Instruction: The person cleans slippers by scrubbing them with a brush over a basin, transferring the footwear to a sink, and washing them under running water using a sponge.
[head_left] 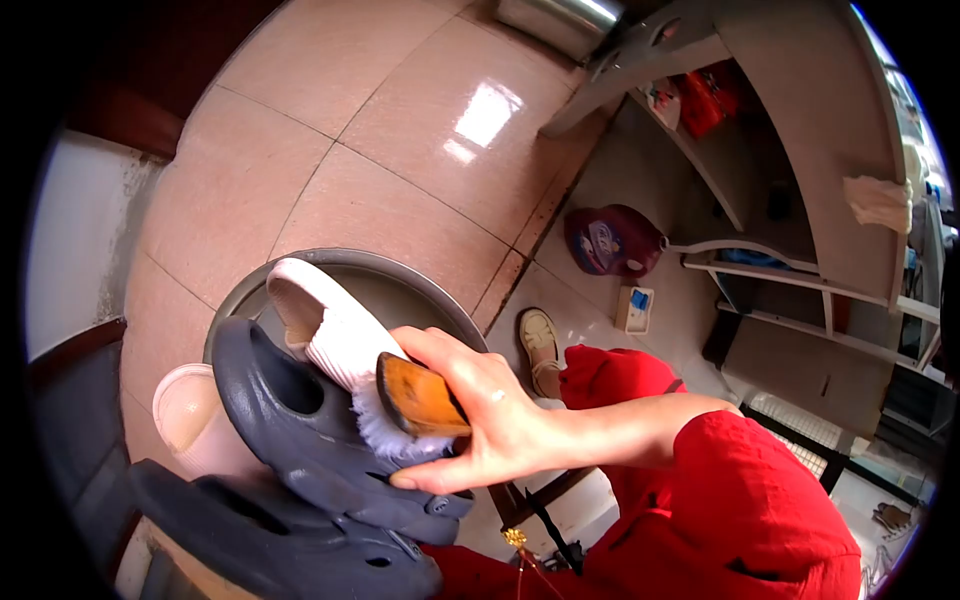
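Snugly, right fingers [432, 346] around a brush [422, 391] over a dark clog [300, 435], broad tiled floor [400, 205] past the basin rim [345, 257].

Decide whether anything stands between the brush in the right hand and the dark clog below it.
Nothing visible does: the right hand holds the brush with its bristles apparently against the dark clog. The pale slipper nearest the brush lies beside the clog, not visibly between.
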